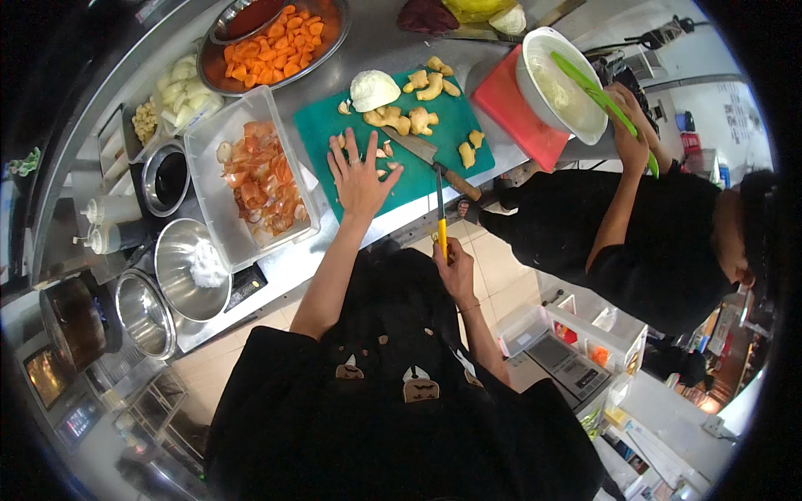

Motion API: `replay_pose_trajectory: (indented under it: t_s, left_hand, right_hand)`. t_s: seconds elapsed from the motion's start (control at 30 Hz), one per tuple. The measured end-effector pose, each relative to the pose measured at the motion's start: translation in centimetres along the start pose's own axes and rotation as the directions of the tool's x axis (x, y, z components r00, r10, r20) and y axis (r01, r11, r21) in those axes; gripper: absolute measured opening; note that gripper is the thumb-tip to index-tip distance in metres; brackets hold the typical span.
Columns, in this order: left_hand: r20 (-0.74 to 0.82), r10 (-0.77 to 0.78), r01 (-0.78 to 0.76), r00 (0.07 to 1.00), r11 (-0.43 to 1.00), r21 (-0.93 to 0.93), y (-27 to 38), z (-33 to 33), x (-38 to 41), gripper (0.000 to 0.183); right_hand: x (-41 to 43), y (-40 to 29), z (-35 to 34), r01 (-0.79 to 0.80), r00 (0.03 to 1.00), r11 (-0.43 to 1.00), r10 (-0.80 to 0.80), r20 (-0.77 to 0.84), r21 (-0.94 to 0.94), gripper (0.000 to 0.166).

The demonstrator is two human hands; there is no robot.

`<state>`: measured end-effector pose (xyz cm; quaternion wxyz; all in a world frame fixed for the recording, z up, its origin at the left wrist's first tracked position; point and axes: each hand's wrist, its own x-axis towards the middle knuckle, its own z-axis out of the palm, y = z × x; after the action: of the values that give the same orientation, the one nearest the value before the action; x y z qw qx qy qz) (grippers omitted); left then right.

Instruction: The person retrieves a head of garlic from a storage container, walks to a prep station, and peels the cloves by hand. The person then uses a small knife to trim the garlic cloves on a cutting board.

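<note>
My left hand point(360, 188) lies flat with fingers spread on a green cutting board point(438, 188), among loose garlic cloves point(387, 149). In my right hand point(456, 269), off the board's front edge, is a yellow-handled tool point(442, 235) with a narrow dark blade or shaft; its exact kind is unclear. A wooden-handled knife point(416, 147) rests on the board, its handle reaching past the edge. Pieces of ginger root point(386, 119) lie beyond it, beside a pale, rounded cut vegetable point(374, 91). A small garlic piece point(344, 107) sits left of that.
Left of the board stands a clear plastic tub point(200, 181) of onion skins. Cut carrots fill a metal bowl point(341, 37) behind. A steel bowl point(166, 250) holds white granules. At right, a co-worker's hand point(626, 138) holds a green-handled tool near a white colander point(589, 128) over a red board point(501, 106).
</note>
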<state>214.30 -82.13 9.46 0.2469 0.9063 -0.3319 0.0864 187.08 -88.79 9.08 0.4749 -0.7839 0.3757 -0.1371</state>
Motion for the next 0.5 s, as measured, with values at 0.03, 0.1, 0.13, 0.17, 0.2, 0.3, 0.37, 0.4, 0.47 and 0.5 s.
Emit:
replay_pose_trajectory:
  t_s: [0.03, 0.1, 0.13, 0.17, 0.2, 0.3, 0.37, 0.4, 0.47, 0.5]
  left_hand:
    - [-0.017, 0.006, -0.006, 1.000, 1.000, 0.001, -0.3, 0.8, 0.9, 0.074]
    - [-0.043, 0.033, -0.032, 0.999, 0.999, 0.021, -1.4, 1.9, 2.4, 0.064]
    - [-0.068, 0.053, -0.052, 0.996, 0.998, 0.021, -1.9, 2.0, 2.9, 0.055]
    - [-0.072, 0.050, -0.052, 0.996, 0.998, -0.029, -2.5, 2.3, 3.5, 0.056]
    - [-0.078, 0.044, -0.050, 0.996, 0.996, -0.077, -3.2, 2.5, 4.2, 0.056]
    - [-0.109, 0.056, -0.070, 0.992, 0.989, -0.133, -3.5, 2.3, 5.1, 0.056]
    - [-0.148, 0.093, -0.102, 0.985, 0.993, -0.058, -3.5, 0.1, 5.3, 0.056]
    - [-0.171, 0.113, -0.121, 0.979, 0.992, -0.034, -3.1, -1.0, 5.2, 0.053]
    - [-0.196, 0.089, -0.095, 0.977, 0.995, -0.022, -1.9, -2.9, 4.0, 0.048]
    - [-0.211, 0.076, -0.081, 0.975, 0.997, -0.014, -1.3, -3.9, 3.2, 0.046]
  right_hand:
    - [0.3, -0.2, -0.3, -0.014, 1.000, 1.000, 0.014, 0.004, -0.023, 0.025]
    - [0.5, -1.7, -0.2, -0.051, 0.999, 0.998, 0.051, 0.009, -0.046, 0.025]
    - [0.9, -2.1, 0.0, -0.020, 1.000, 1.000, 0.020, 0.015, -0.024, 0.024]
    - [1.5, -2.3, 0.1, 0.013, 1.000, 1.000, -0.012, 0.022, -0.002, 0.024]
    - [2.2, -2.6, 0.1, 0.046, 0.998, 0.999, -0.047, 0.030, 0.020, 0.023]
    - [5.1, -4.9, -0.6, 0.120, 0.988, 0.968, -0.094, 0.126, -0.222, 0.022]
    - [7.5, -5.3, -0.2, 0.176, 0.973, 0.959, -0.135, 0.190, -0.224, 0.021]
    - [8.5, -5.4, 0.0, 0.228, 0.962, 0.953, -0.188, 0.197, -0.200, 0.021]
    - [10.4, -5.4, 0.2, 0.369, 0.921, 0.917, -0.339, 0.192, -0.152, 0.022]
    - [11.1, -5.5, 0.4, 0.364, 0.920, 0.921, -0.331, 0.211, -0.139, 0.023]
